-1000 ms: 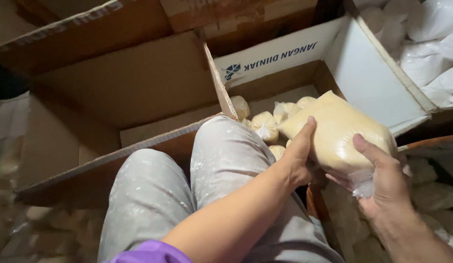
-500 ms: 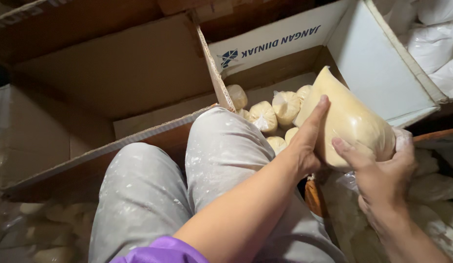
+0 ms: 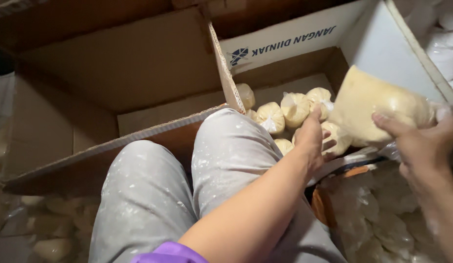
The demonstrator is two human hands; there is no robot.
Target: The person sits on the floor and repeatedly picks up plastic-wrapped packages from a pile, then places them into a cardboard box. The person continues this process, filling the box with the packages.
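- Over the open cardboard box point(image 3: 304, 73), the right hand point(image 3: 424, 141) carries a plump plastic bag of pale yellow dough point(image 3: 377, 104); its fingers point(image 3: 389, 122) wrap the bag's lower side, thumb at the far end, so the hand is closed on it.
- Beside it, the left hand point(image 3: 311, 139) has its fingers point(image 3: 329, 146) loosely spread, touching the bag's near edge and resting above the smaller tied bags point(image 3: 285, 114) already lying in the box; it grips nothing firmly.
- Below the arms, grey flour-dusted trousers point(image 3: 187, 185) cover the person's knees, which press against the box's near flap point(image 3: 139, 146).
- To the right, more filled bags point(image 3: 377, 219) lie low down, blurred.
- Risks, as I judge them: the bag looks soft and slack, so a one-sided hold could let it sag and slip onto the packed bags; the thin plastic could split if squeezed hard or caught on the cardboard edge; the knee leaning on the flap could crush it inward.
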